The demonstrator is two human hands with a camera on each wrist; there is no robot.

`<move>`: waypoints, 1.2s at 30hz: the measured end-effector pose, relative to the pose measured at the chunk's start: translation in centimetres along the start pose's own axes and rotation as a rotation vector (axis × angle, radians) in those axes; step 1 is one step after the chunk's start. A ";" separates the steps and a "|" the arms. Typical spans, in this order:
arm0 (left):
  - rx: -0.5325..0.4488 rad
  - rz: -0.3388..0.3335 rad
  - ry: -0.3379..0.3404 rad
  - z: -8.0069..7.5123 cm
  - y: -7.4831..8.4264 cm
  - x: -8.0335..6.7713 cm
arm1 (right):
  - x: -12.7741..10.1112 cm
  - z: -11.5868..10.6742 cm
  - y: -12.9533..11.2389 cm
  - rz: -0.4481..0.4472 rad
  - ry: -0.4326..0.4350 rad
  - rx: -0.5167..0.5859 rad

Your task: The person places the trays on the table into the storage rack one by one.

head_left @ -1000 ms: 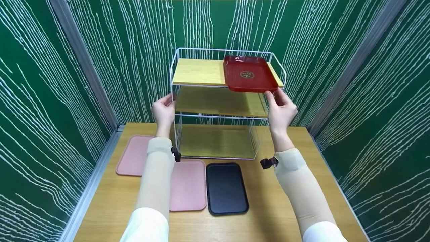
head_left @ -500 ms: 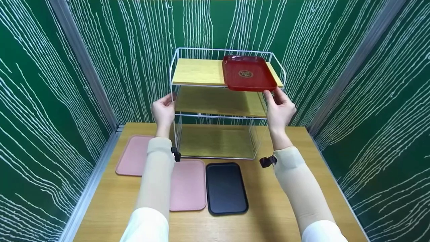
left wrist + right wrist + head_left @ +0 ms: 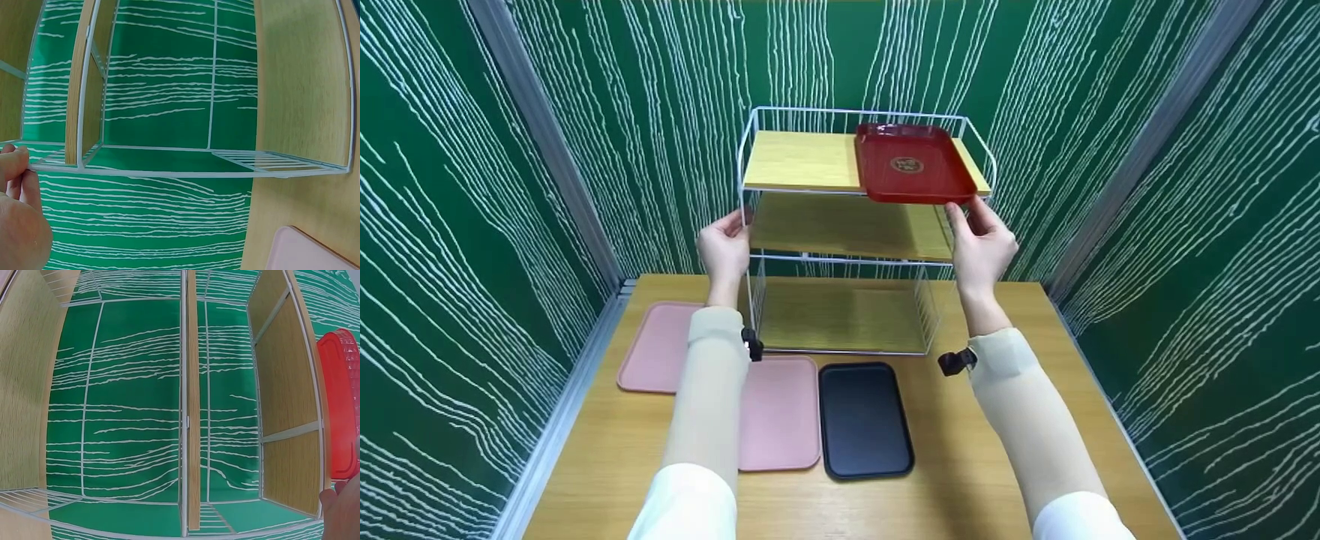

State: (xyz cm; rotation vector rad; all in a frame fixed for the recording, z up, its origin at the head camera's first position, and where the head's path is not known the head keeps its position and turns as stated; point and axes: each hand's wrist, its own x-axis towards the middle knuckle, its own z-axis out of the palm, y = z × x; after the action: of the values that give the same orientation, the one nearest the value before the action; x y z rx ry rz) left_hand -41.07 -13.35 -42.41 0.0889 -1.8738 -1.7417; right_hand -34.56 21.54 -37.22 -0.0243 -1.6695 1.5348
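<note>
Red tray (image 3: pixel 934 165) and right hand (image 3: pixel 984 247) are showing a slight shift left over the last second; left hand (image 3: pixel 725 247) is staying put. Tray is sitting upper right of centre on the top shelf (image 3: pixel 802 161), front edge overhanging; can't tell if that edge is lifted a little. Right hand is pinching its near right corner, thumb and fingers drawn together on it. Left hand is gripping the left side of the rack (image 3: pixel 844 315), presumably steadying it. Handling, my read: I'm expecting light, stiff, glossy plastic, a bit slippery, not very fragile. Single-corner hold is leaving it free to twist; I'm favouring the rim nearer mid-front, thumb over, fingers under. Containers: the red tray is carrying only a gold emblem (image 3: pixel 907 164) on its floor as far as I'm seeing; the rack is carrying that tray up top. Two pink trays (image 3: pixel 780 416) are lying on the table (image 3: pixel 967 420), lower left, one partly behind the left arm; the black tray (image 3: pixel 866 420) is lying lower centre, just beside the nearer pink one.
</note>
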 end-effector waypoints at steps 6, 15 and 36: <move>0.007 -0.011 0.000 0.0 0.0 0.0 | -0.7 -0.5 -1.4 0.031 -0.044 0.040; 0.028 -0.037 -0.019 -0.2 0.0 -0.1 | -2.1 -1.6 -0.1 0.023 -0.077 -0.008; 0.012 -0.032 -0.021 -0.2 -0.1 -0.1 | -11.7 -5.0 14.5 0.245 -0.409 -0.094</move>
State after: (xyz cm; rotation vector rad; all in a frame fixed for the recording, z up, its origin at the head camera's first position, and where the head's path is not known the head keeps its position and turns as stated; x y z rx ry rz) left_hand -40.92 -13.45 -42.52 0.1056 -1.9078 -1.7598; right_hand -31.51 22.95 -56.20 0.0401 -2.1255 1.7246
